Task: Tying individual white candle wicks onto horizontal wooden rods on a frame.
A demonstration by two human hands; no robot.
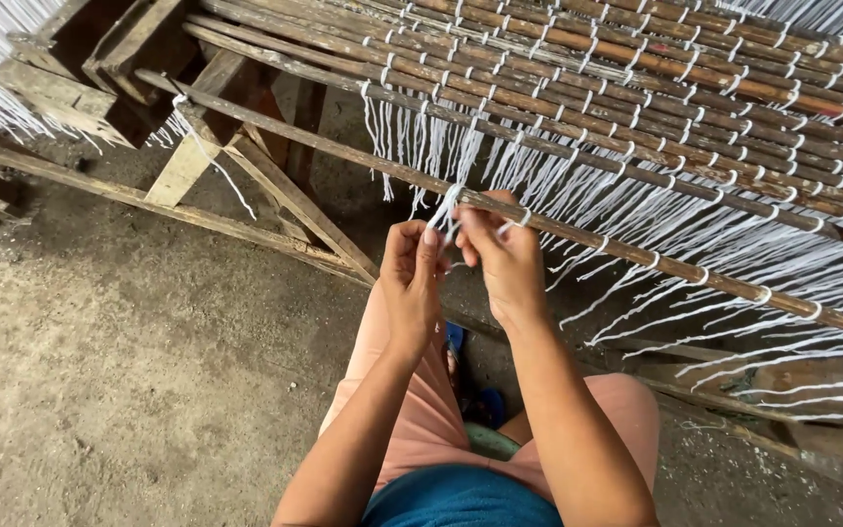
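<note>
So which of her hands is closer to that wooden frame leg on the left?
Left. The left hand sits just right of the slanted frame leg; the right hand is farther right, at the stick.

I have 1 view only, from the camera on the person's head, so no second view shares any of it. It looks steeply down and forward along both forearms, close enough that the left hand [412, 278] and right hand [501, 256] sit near the centre. The slanted rack of thin brown wooden sticks tied with white string [636, 107] crosses the upper right, and the bare grey concrete floor [119, 371] fills the lower left.
</note>
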